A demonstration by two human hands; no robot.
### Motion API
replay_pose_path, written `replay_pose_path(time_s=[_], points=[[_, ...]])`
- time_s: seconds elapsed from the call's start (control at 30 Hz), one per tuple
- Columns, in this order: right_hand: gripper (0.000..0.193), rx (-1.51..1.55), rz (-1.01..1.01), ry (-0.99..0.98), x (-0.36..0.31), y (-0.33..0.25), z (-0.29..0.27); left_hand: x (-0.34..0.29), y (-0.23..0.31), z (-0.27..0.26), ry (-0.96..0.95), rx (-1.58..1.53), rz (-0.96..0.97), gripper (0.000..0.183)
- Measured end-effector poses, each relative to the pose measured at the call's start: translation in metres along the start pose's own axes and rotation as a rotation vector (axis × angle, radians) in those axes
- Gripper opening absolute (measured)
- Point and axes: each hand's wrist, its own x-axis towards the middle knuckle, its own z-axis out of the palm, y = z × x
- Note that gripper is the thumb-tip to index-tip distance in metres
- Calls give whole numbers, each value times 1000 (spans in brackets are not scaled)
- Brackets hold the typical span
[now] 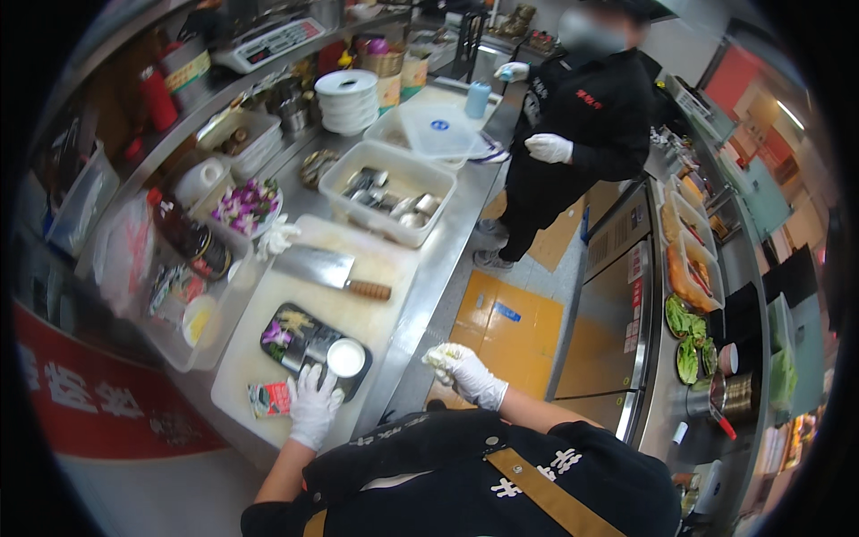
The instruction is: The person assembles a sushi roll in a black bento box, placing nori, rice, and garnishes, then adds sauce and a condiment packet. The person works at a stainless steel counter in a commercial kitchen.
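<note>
My left hand (313,407), in a white glove, rests with its fingers spread at the near edge of a black rectangular tray (309,315). A round white dish (345,357) sits on the tray's right part, and a purple flower (279,336) with pale shreds lies at its left. Beside that hand is a small red printed packet (269,399). The tray stands on a white cutting board (242,362), with a wooden-handled cleaver (318,267) lying beyond it. My right hand (465,371), also gloved, is raised right of the counter, fingers curled around something pale greenish, too blurred to name.
Past the board stands a clear tub (394,192) with silvery pieces, likely fish. Purple flowers (246,206), a dark bottle (188,237) and stacked white plates (347,100) line the counter. A gloved co-worker (582,116) stands ahead. Lettuce plates (687,336) are on the right counter.
</note>
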Motion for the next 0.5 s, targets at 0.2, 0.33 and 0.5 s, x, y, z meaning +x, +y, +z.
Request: replay_pose_path(time_s=[0.2, 0.33, 0.5], points=[[16, -31, -19, -24, -11, -18, -45, 3, 15, -5, -14, -156, -184, 40], [17, -39, -15, -5, -14, -22, -78, 3, 21, 1, -28, -123, -265, 40], [15, -16, -32, 59, -14, -22, -111, 1, 24, 7, 7, -166, -289, 41]])
